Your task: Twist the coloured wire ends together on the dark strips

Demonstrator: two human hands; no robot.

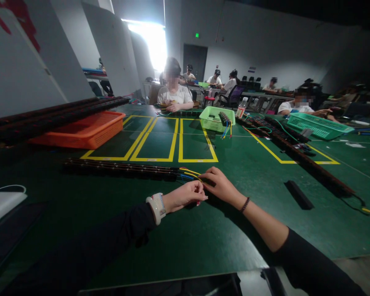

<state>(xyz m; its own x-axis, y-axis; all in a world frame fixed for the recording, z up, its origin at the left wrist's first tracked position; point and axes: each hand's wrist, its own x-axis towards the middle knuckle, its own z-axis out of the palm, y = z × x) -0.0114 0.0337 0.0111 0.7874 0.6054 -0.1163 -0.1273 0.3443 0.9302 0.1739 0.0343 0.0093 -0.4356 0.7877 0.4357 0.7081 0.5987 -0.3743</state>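
Note:
A long dark strip bundle (120, 167) lies across the green table in front of me, with yellow, blue and red wires (189, 172) running out of its right end. At those wire ends, my right hand (218, 186) is closed, its fingertips on the wires. My left hand (186, 196) is pinched just below and to the left of it, close to the right fingers. Something small, with a touch of red, shows at its fingertips, too small to name. The wires' tips are partly hidden by the fingers.
Dark strips lie over an orange basket (89, 133) at left. A light green basket (217, 119) and a teal basket (320, 125) stand at the back. More strips (314, 164) and a short black piece (298, 195) lie at right. A person (175, 96) sits opposite.

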